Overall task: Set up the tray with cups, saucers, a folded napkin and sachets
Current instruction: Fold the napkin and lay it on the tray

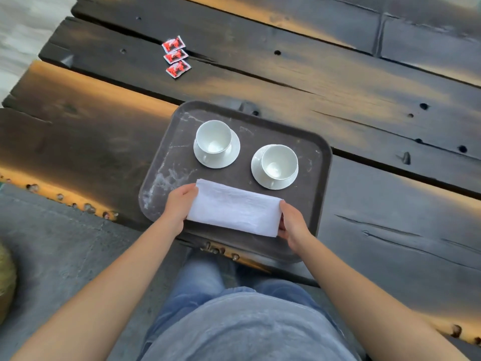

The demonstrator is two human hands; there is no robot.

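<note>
A dark brown tray (328, 157) sits on the near edge of a weathered plank tabletop (338, 87), its surface streaked with pale marks. On its far half stand two empty white cups, each on its own saucer: the left cup (214, 138) on the left saucer (232, 158), and the right cup (279, 161) on the right saucer (260, 179), a little nearer the person. The two saucers are apart.

Along the near side of the tray, in front of the cups, lies a white folded napkin (234, 207), a long rectangle set at a slight slant. The left grip (179, 204) is clamped on its left short end, thumb on top. The right grip (291, 225) pinches the right short end, thumb above and fingers curled under the corner. Whether the napkin rests fully flat on the tray cannot be told.

Three red sachets (176, 56) lie in a short row on the tabletop, well beyond the tray to the far left, none on it
</note>
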